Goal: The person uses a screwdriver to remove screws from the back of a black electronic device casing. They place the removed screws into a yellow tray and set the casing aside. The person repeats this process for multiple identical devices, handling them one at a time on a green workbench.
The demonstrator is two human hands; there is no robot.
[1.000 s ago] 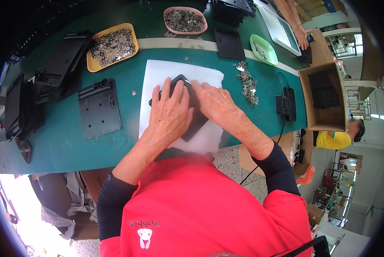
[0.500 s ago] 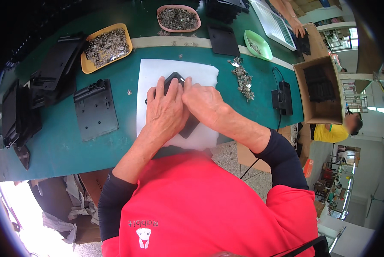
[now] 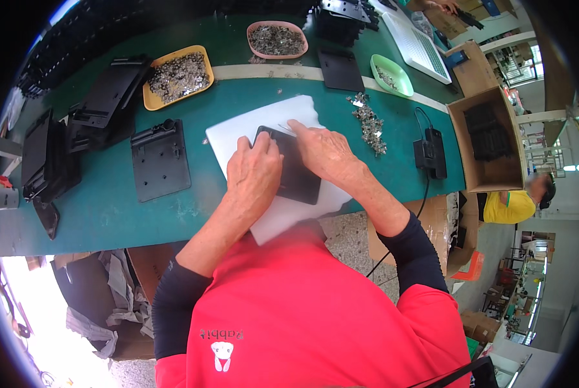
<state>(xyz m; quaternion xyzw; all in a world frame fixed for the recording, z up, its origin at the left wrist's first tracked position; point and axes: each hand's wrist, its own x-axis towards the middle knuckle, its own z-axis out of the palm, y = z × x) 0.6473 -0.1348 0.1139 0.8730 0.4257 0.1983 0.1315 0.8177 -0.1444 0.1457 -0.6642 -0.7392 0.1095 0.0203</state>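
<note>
A flat black plastic panel [image 3: 296,176] lies on a white sheet [image 3: 271,123] in the middle of the green table [image 3: 108,210]. My left hand [image 3: 254,173] presses down on the panel's left part, fingers curled over its near-left edge. My right hand [image 3: 323,152] rests on the panel's upper right, fingertips at its top edge near a thin metal piece [image 3: 283,127]. Both hands cover much of the panel.
A grey metal plate [image 3: 160,158] lies left of the sheet, with black parts [image 3: 105,100] stacked beyond. Yellow [image 3: 176,76], pink [image 3: 276,39] and green [image 3: 391,74] trays hold small metal pieces; loose ones [image 3: 369,121] lie right. A black charger [image 3: 430,152], cardboard box [image 3: 490,139] and another person [image 3: 515,200] are right.
The view has shifted a little. My hands have slid slightly apart on the panel, showing more of its black surface between them; the panel stays on the white sheet.
</note>
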